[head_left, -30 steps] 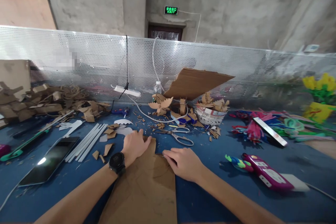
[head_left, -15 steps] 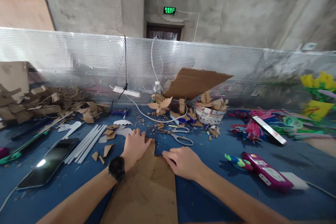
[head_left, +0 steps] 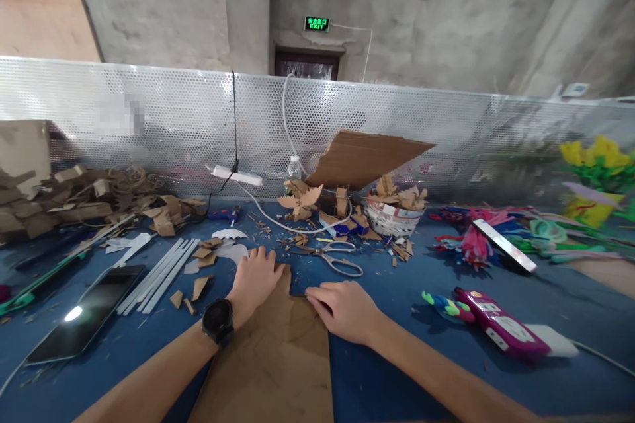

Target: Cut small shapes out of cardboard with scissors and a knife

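A brown cardboard sheet (head_left: 278, 363) with a notch cut in its far right corner lies before me on the blue table. My left hand (head_left: 255, 281), a black watch on its wrist, holds the narrow far end, with fingers bent at the edge and thumb toward the right side. At the notch, my right hand (head_left: 344, 310) has its curled fingers on the sheet's right corner; the undersides of its fingers are hidden. Beyond my hands, a pair of scissors (head_left: 342, 258) rests on the table.
Cardboard scraps (head_left: 198, 287), white glue sticks (head_left: 159, 275) and a dark phone (head_left: 86, 314) lie left. A cardboard piece (head_left: 367, 158) leans behind a scrap-filled basket (head_left: 394, 219). To the right are a purple-cased device (head_left: 506, 324) and a white phone (head_left: 503, 246). Another person's arm (head_left: 602, 274) shows at far right.
Both hands keep nearly the same place on the cardboard sheet. The whole view has shifted slightly. At far right, the light purple strip by the yellow flowers has moved left and lower.
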Motion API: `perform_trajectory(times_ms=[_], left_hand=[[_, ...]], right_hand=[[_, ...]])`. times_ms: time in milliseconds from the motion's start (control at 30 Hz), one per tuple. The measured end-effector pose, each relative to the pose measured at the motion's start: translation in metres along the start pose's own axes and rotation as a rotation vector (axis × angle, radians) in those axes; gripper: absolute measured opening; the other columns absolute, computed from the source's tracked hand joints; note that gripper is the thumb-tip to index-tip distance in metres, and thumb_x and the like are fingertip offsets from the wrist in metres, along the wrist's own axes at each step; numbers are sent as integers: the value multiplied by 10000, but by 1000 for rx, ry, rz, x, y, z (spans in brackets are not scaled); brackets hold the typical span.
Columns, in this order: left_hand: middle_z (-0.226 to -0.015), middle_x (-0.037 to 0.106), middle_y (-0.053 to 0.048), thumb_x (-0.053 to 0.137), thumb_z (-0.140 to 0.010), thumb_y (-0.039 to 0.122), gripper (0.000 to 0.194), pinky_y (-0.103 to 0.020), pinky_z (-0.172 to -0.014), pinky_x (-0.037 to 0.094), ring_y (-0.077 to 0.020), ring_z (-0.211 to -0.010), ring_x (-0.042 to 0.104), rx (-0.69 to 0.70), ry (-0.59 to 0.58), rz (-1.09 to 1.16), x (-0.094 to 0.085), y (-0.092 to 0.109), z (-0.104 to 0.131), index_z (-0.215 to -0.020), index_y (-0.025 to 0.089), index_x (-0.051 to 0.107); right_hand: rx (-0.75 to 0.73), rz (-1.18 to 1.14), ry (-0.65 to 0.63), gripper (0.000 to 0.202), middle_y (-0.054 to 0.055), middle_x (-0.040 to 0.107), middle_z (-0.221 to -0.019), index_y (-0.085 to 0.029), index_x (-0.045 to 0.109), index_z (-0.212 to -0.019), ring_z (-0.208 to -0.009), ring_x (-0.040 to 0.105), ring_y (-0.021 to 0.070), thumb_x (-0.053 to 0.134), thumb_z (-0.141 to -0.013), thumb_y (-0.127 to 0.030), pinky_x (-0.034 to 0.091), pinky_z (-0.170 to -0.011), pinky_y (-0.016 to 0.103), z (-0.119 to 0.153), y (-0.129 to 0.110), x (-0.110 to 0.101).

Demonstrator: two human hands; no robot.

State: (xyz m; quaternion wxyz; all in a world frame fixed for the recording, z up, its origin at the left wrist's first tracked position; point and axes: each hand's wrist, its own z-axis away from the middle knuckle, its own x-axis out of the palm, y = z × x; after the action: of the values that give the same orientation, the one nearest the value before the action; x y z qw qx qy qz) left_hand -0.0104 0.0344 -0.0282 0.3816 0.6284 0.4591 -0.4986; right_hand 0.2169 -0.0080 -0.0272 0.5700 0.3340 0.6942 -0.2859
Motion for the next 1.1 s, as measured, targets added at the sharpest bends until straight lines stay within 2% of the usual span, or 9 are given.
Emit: perform_trajectory(times_ms=[167, 500, 600, 667, 800, 1100], left_hand=[[-1240, 685, -203, 435, -1077, 378, 378, -459, -903, 567, -357, -1170, 654, -21, 37, -38, 4, -2, -1, -1215, 134, 688], [-1181, 684, -204, 425, -1074, 293, 322, -453, -849, 577, -363, -1126, 661, -37, 69, 12, 8, -6, -3, -1157, 118, 682], [-1175, 684, -197, 394, -1076, 207, 307, -427, -870, 566, -329, -1095, 664, 2, 70, 36, 13, -17, -8, -1146, 114, 678], [-1140, 698, -156, 398, -1077, 166, 290, -395, -957, 537, -278, -1078, 664, 57, 64, 58, 17, -27, -12, -1084, 141, 687], [-1111, 706, -97, 407, -1092, 168, 268, -327, -1012, 506, -209, -1076, 665, 135, 70, 109, 22, -44, -20, -1050, 172, 672], [-1132, 711, -71, 389, -1084, 163, 295, -332, -1041, 480, -202, -1087, 653, 170, 91, 111, 25, -47, -21, -1035, 207, 677]], right_hand=[[-8, 30, -23, 328, 32, 772, -833, -244, 778, -1042, -701, 697, 177, 452, -1069, -274, 304, -573, 277, -2, -1, -3], [43, -78, 23, 331, 46, 788, -911, -252, 787, -1080, -794, 711, 186, 458, -1068, -278, 395, -649, 254, -6, -3, 0], [68, -77, 32, 315, 39, 795, -919, -264, 789, -1087, -777, 715, 188, 475, -1059, -273, 381, -628, 258, -15, -9, 0], [86, -63, 32, 312, 31, 796, -899, -267, 792, -1032, -765, 718, 192, 481, -1054, -272, 362, -609, 263, -21, -13, -1], [98, -37, 23, 319, 32, 796, -868, -264, 789, -982, -762, 732, 205, 481, -1059, -294, 330, -581, 271, -33, -20, -5], [104, 0, -11, 315, 57, 829, -943, -284, 810, -1105, -812, 766, 232, 500, -1047, -281, 417, -621, 281, -46, -25, -7]])
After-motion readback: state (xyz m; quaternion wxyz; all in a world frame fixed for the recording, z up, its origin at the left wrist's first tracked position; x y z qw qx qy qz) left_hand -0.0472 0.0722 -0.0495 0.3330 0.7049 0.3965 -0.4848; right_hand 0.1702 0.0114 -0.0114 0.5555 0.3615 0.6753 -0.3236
